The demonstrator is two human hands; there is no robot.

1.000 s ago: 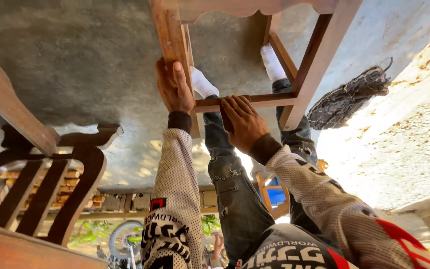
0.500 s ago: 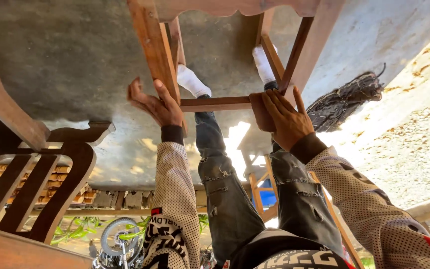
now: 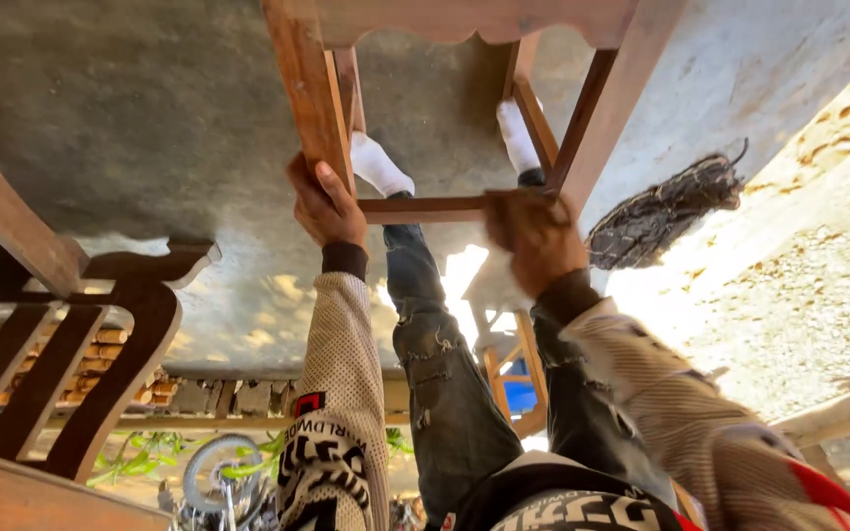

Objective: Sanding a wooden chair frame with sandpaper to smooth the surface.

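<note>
the wooden chair frame (image 3: 582, 118) stands at 12 o'clock from you on the concrete floor (image 3: 150, 118), and the view of it is turned upside down. its low cross rail (image 3: 425, 207) runs between the near leg (image 3: 309, 88) and the far leg at 1 o'clock.

your right hand (image 3: 535, 236) is at the 1 o'clock end of that rail, closed around a small brown pad, probably sandpaper (image 3: 506, 202), and pressed to the wood. the hand is blurred, so you cannot read the fingers finely, but they are curled, not spread. your left hand (image 3: 325, 206) is clamped on the near leg at 11 o'clock, thumb up along the wood, steadying the frame.

judging by the surfaces, the work is part done: the wood looks bare and matt, with no finish or seat on the frame, and only this one rail is under the pad. how much of the rest is already smoothed cannot be told.

your socked feet (image 3: 378, 162) rest inside the frame. a dark woven mat (image 3: 661, 211) lies at 2 o'clock, well apart from the rail. a darker carved chair back (image 3: 81, 344) stands at 8 o'clock.
</note>
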